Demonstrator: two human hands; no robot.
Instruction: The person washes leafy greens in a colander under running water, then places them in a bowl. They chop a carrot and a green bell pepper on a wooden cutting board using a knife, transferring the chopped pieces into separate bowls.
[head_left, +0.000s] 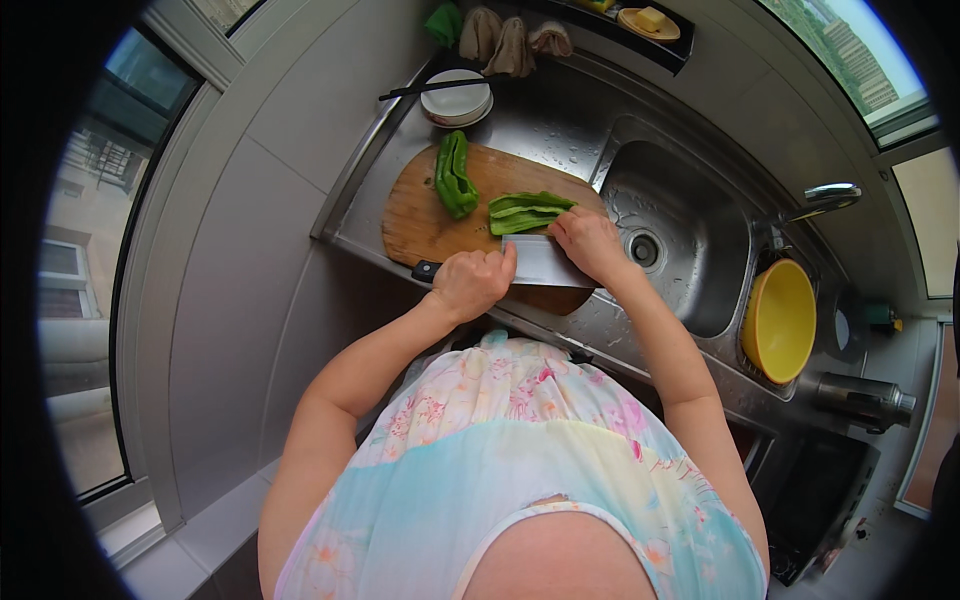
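My left hand (474, 283) is closed around the black handle of a cleaver (544, 259), its index finger against the blade. The broad blade lies flat-looking over the near right part of a wooden cutting board (420, 210). With its fingertips, my right hand (589, 238) touches the right end of flattened green pepper pieces (521, 212), just beyond the blade; whether it also touches the blade is unclear. Farther left on the board rests another long green pepper (454, 176), with a lengthwise opening or fold.
Stacked white bowls (456, 101) with black chopsticks (409, 92) across them stand behind the board. A steel sink basin (679, 225) with a faucet (825, 199) lies to the right, then a yellow bowl (784, 322) and a steel flask (862, 400). Cloths (510, 46) hang at the back.
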